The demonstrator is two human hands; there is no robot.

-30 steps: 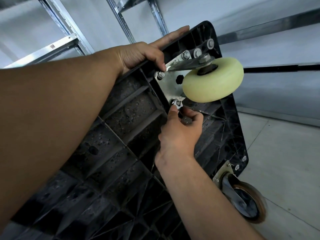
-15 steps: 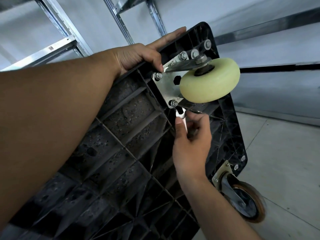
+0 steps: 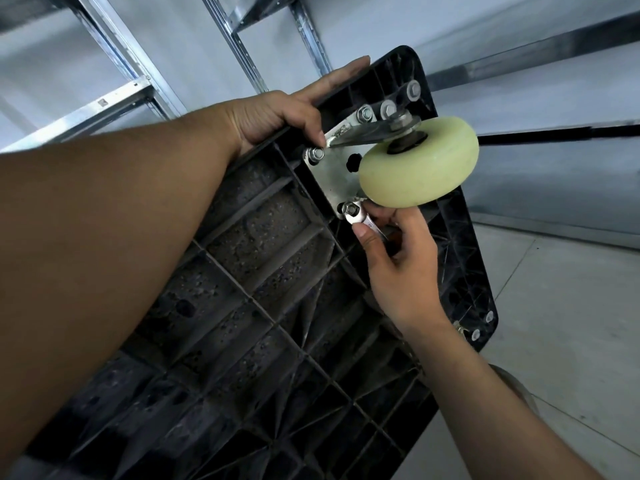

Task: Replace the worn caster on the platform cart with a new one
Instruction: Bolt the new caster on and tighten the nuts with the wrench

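The right hand (image 3: 398, 268), gripping the small silver wrench (image 3: 363, 221), has brought its head up onto the lower nut (image 3: 350, 210) of the pale yellow plastic caster (image 3: 419, 161) (mounted at the black ribbed cart (image 3: 242, 271)'s upper corner). Turning can likely begin. The left hand (image 3: 277, 116) clasps the cart's edge.

Probably a storeroom: bare metal shelving (image 3: 114, 98), pale walls, concrete floor (image 3: 571, 306).

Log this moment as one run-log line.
step: caster bolt | left hand: grips cart | right hand: holds wrench on lower nut | wheel: pale, mounted
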